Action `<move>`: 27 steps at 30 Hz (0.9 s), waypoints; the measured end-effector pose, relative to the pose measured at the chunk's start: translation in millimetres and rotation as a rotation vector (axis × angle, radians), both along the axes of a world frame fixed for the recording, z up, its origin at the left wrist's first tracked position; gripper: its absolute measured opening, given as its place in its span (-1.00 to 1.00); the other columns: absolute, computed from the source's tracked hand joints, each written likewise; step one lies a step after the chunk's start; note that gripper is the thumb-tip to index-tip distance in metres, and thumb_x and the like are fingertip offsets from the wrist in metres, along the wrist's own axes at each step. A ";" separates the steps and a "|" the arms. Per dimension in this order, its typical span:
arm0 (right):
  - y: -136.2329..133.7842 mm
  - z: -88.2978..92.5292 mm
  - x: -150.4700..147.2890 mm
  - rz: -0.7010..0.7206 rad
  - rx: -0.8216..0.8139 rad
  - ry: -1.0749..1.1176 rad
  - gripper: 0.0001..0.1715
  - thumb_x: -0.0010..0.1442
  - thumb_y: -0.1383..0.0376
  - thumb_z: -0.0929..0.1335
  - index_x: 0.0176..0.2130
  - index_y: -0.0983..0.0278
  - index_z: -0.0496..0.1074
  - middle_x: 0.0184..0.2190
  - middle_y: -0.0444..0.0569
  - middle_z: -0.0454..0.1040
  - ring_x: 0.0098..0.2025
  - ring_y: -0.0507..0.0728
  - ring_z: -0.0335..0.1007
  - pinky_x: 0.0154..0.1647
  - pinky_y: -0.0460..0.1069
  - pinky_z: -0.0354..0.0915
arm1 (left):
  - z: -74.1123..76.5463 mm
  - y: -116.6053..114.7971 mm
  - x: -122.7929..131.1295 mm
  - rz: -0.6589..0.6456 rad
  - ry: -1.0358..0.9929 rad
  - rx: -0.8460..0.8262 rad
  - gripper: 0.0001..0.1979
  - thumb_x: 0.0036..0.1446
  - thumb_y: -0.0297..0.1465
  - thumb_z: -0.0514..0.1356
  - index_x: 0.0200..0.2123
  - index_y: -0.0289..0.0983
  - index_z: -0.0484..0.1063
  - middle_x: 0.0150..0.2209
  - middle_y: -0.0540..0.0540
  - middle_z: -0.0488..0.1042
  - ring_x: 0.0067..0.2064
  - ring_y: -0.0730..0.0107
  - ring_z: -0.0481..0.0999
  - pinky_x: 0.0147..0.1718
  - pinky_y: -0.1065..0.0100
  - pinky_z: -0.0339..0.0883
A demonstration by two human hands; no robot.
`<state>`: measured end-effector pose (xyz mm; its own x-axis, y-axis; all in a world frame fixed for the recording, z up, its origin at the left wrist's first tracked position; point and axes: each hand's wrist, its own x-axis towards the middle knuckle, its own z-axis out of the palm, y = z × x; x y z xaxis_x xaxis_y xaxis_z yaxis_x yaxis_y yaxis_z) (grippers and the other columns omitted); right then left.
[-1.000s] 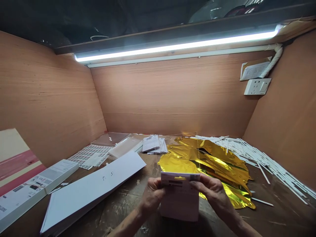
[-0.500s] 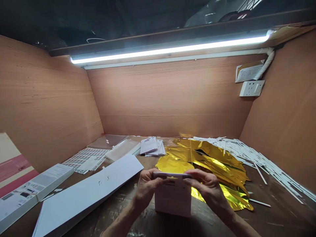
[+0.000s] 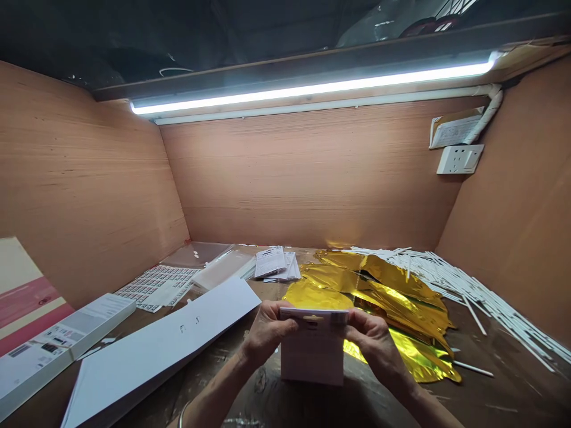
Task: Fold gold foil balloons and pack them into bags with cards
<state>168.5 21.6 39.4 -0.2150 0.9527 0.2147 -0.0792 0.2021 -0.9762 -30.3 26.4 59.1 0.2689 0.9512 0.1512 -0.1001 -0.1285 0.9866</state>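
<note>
Left hand (image 3: pixel 269 333) and right hand (image 3: pixel 372 351) narrowly pinched opposite edges of a flat white paper packet (image 3: pixel 313 351), held upright over a scuffed brown bench (image 3: pixel 513 380), crinkled gold foil balloons (image 3: pixel 392 291) just behind.

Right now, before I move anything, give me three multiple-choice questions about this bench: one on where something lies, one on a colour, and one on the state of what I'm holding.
1. Where do the loose white sticks lie relative to the foil pile?
A. To its right
B. To its left
C. All on top of it

2. What colour is the foil pile?
A. Silver
B. Blue
C. Gold

3. What state is the white paper packet in?
A. Lying flat on the bench
B. Held in both hands
C. Tucked under the foil pile

Answers:
1. A, the sticks spread out past the foil's right edge.
2. C, the crumpled foil shines gold under the light.
3. B, the left hand and right hand grip it at its sides.
</note>
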 end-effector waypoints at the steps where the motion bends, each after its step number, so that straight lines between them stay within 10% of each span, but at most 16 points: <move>1: -1.7 0.3 -0.8 0.003 0.008 -0.008 -0.78 -0.06 0.19 0.38 -0.43 0.30 0.48 -0.54 -0.11 0.45 -0.43 0.06 0.30 -0.35 -0.06 0.25 | -0.2 -1.5 -0.3 -0.022 -0.019 0.001 -0.88 -0.18 -0.55 0.21 -0.47 -0.35 0.52 -0.51 -0.02 0.50 -0.44 0.46 0.39 -0.44 0.49 0.19; 7: -3.5 -2.9 1.5 -0.007 0.111 -0.163 -0.77 0.00 0.20 0.33 -0.35 0.29 0.49 -0.51 -0.10 0.45 -0.41 0.09 0.31 -0.32 -0.04 0.25 | -2.4 -15.1 4.0 -0.034 -0.087 0.013 -0.78 -0.13 -0.50 0.21 -0.32 -0.32 0.52 -0.39 -0.07 0.54 -0.33 0.32 0.45 -0.25 0.34 0.27; 15: -7.5 -52.0 12.1 0.055 0.204 -0.498 -0.76 0.05 0.28 0.26 -0.54 0.26 0.46 -0.57 -0.14 0.41 -0.44 0.09 0.29 -0.42 -0.08 0.19 | -43.9 -33.4 4.9 -0.023 0.140 0.036 -0.85 -0.15 -0.39 0.27 -0.41 -0.23 0.55 -0.31 -0.04 0.52 -0.23 0.19 0.42 -0.19 0.29 0.27; 27: -2.8 -44.2 12.0 0.044 0.156 -0.338 -0.74 0.05 0.17 0.28 -0.46 0.21 0.52 -0.53 -0.14 0.46 -0.41 0.11 0.32 -0.38 -0.07 0.22 | -52.1 -30.3 2.7 0.033 -0.040 -0.033 -0.71 0.00 -0.24 0.16 -0.28 -0.29 0.52 -0.45 -0.05 0.50 -0.32 0.26 0.44 -0.28 0.32 0.29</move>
